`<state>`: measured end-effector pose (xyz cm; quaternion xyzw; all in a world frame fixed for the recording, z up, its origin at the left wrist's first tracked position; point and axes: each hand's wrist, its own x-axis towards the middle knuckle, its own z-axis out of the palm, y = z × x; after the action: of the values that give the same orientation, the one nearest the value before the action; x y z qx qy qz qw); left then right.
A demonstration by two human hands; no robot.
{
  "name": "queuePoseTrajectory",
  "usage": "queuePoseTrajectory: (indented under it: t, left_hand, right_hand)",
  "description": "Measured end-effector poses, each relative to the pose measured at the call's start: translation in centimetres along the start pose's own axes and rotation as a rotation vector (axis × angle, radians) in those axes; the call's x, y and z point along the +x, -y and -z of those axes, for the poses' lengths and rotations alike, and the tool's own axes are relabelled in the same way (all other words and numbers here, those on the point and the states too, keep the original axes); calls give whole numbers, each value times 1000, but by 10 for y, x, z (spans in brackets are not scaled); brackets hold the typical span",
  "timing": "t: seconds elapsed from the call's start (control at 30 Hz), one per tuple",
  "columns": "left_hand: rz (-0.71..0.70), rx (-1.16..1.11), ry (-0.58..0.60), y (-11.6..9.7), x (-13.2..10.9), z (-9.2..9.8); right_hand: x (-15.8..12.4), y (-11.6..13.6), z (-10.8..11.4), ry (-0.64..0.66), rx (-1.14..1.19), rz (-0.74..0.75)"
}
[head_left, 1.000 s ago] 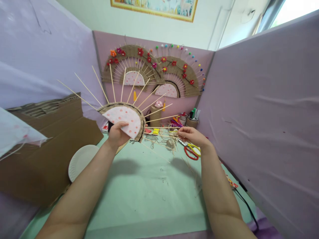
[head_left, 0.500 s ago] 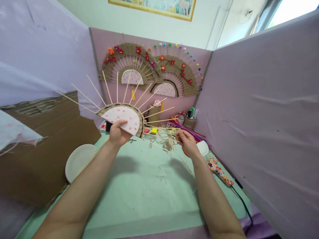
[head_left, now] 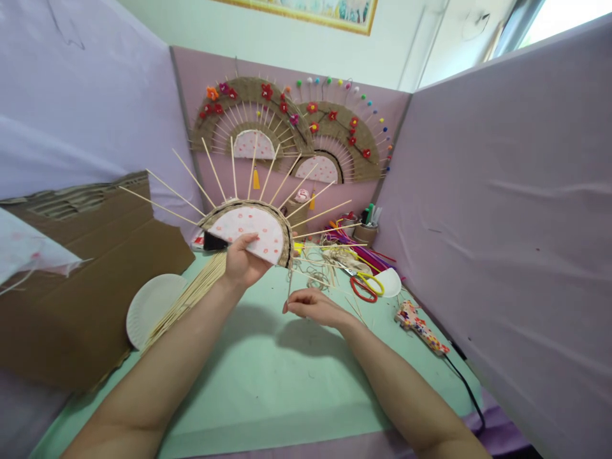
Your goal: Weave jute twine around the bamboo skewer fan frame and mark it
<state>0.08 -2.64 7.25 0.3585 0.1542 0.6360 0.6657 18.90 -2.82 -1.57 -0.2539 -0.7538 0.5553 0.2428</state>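
Note:
My left hand (head_left: 246,261) grips a half-round fan (head_left: 248,226) by its lower edge, thumb on the white cloth with pink spots. A band of twine and a dark line run round its curve, and thin wooden sticks (head_left: 234,169) spread outward from it. Below the fan's right corner, my right hand (head_left: 310,306) is closed, its fingertips pinching a short length of twine (head_left: 289,282) that hangs from that corner. The hand's back hides part of the grip. Past it lie scissors (head_left: 366,287) with red and yellow handles.
A glue gun (head_left: 421,328) with a cord lies at right. Paper plate (head_left: 153,309), bundle of sticks (head_left: 194,293) and brown cardboard (head_left: 90,287) are at left. Two decorated fans (head_left: 253,92) hang on the back panel. Pen holder (head_left: 366,234) and loose twine (head_left: 318,278) stand and lie behind.
My right hand has moved left and down, from the right-hand stick tips to below the fan's corner. The fan has shifted slightly right and down, uncovering the stick bundle. The scissors now show.

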Motion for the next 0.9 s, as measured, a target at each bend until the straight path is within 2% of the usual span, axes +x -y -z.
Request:
queuePoseTrajectory:
  t: [0.27, 0.5, 0.63, 0.77, 0.9]
  left_hand:
    - [82, -54, -88, 11, 0, 5]
    - [116, -102, -101, 6, -3, 2]
    - [90, -98, -150, 3, -2, 0]
    - [53, -73, -175, -1, 0, 3]
    - [16, -20, -173, -9, 3, 11]
  right_hand:
    - [-1, -1, -8, 114, 25, 10]
    - [-2, 3, -1, 27, 13, -40]
    - [-3, 5, 4, 32, 6, -40]
    - [-7, 6, 17, 59, -25, -17]
    - [-16, 5, 44, -16, -64, -27]
